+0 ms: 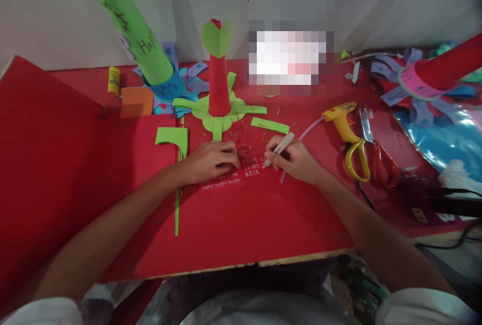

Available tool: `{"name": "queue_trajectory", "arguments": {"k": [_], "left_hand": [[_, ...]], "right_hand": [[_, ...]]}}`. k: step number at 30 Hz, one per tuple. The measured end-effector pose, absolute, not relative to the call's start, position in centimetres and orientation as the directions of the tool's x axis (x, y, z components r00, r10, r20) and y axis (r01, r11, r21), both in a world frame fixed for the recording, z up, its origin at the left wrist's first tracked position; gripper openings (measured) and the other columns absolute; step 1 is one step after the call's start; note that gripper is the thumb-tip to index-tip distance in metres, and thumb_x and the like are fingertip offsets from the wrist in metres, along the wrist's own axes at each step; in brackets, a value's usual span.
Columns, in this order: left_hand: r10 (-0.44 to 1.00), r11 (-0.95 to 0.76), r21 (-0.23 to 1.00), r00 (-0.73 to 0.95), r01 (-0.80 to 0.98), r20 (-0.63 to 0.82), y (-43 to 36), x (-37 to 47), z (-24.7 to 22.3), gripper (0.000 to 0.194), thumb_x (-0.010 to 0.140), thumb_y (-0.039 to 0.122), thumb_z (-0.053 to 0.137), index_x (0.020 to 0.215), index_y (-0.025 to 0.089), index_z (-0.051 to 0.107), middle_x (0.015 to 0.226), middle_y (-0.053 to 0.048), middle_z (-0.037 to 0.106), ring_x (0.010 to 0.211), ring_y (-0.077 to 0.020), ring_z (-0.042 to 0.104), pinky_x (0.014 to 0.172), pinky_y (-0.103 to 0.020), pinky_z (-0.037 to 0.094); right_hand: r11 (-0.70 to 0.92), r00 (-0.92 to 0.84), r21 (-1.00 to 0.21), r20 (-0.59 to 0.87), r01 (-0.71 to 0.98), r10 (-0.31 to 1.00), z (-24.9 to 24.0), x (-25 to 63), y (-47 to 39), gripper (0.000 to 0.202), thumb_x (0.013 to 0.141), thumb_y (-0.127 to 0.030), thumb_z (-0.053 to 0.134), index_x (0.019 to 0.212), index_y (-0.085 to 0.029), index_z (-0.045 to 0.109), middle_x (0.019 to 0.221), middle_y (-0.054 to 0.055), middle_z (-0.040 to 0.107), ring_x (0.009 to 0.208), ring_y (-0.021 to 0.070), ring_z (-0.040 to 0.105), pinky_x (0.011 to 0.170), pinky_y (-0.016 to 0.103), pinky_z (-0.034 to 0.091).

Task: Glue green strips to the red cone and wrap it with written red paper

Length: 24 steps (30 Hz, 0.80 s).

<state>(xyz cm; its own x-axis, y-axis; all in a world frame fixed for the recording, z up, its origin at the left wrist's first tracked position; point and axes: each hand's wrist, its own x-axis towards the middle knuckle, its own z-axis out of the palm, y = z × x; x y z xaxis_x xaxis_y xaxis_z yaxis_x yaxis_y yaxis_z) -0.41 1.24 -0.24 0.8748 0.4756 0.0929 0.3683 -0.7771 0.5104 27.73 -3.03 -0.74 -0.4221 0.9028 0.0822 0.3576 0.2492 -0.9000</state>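
My right hand (pixel 291 158) is closed around a white marker pen (pixel 284 143), its tip down on red paper. White handwriting (pixel 252 173) lies just left of the tip. My left hand (pixel 214 160) has its fingers curled and pressed on the red paper strip (pixel 222 184), which carries rows of white "happy" lettering. Behind the left hand stands a red paper cone (pixel 219 86) on a green flower-shaped base (pixel 201 120), with a green heart (pixel 217 38) at its top. A cut green paper piece (pixel 173 135) lies left of that hand.
Right of my hands lie a yellow glue gun (pixel 341 119) and scissors (pixel 365 151). At the back left are a green lettered tube (pixel 131 23), a glue stick (pixel 113 81) and orange paper (pixel 136 102). A red tube with a pink band (pixel 422 80) leans at the far right.
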Motion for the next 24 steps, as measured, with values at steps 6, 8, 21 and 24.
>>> {"name": "queue_trajectory", "arguments": {"k": [6,8,21,24], "left_hand": [[0.463,-0.792,0.498,0.879,0.353,0.112,1.34,-0.44,-0.35,0.023,0.095,0.014,0.057,0.101,0.023,0.077,0.103,-0.003,0.069,0.092,-0.0153,0.065,0.081,-0.026,0.044],[0.463,-0.792,0.499,0.879,0.352,0.115,1.36,-0.43,-0.40,0.023,0.095,0.015,0.057,0.101,0.023,0.077,0.103,-0.003,0.069,0.091,-0.0151,0.065,0.082,-0.026,0.044],[0.479,-0.779,0.494,0.875,0.386,0.072,1.22,-0.41,-0.20,0.024,0.095,0.015,0.057,0.101,0.025,0.078,0.105,-0.003,0.070,0.093,-0.0148,0.065,0.084,-0.026,0.044],[0.482,-0.776,0.500,0.872,0.384,0.079,1.22,-0.42,-0.24,0.023,0.095,0.015,0.057,0.100,0.024,0.078,0.105,-0.003,0.070,0.092,-0.0148,0.065,0.083,-0.026,0.045]], "right_hand": [[0.283,-0.456,-0.905,0.115,0.319,0.882,-0.88,28.06,-2.75,0.024,0.095,-0.040,0.068,0.084,-0.020,0.063,0.072,0.000,0.070,0.060,0.0112,0.058,0.056,0.025,0.039],[0.281,-0.451,-0.907,0.118,0.313,0.884,-0.98,27.98,-2.76,0.024,0.095,-0.041,0.068,0.085,-0.020,0.064,0.070,-0.001,0.069,0.058,0.0108,0.056,0.055,0.025,0.039],[0.353,-0.460,-0.875,0.178,0.330,0.870,-1.18,27.76,-2.83,0.021,0.095,-0.037,0.067,0.084,-0.019,0.065,0.071,0.000,0.068,0.058,0.0111,0.054,0.055,0.026,0.039],[0.366,-0.474,-0.872,0.185,0.324,0.861,-1.22,27.79,-2.89,0.020,0.095,-0.037,0.068,0.085,-0.019,0.066,0.071,0.000,0.068,0.058,0.0109,0.055,0.055,0.026,0.040]]}}
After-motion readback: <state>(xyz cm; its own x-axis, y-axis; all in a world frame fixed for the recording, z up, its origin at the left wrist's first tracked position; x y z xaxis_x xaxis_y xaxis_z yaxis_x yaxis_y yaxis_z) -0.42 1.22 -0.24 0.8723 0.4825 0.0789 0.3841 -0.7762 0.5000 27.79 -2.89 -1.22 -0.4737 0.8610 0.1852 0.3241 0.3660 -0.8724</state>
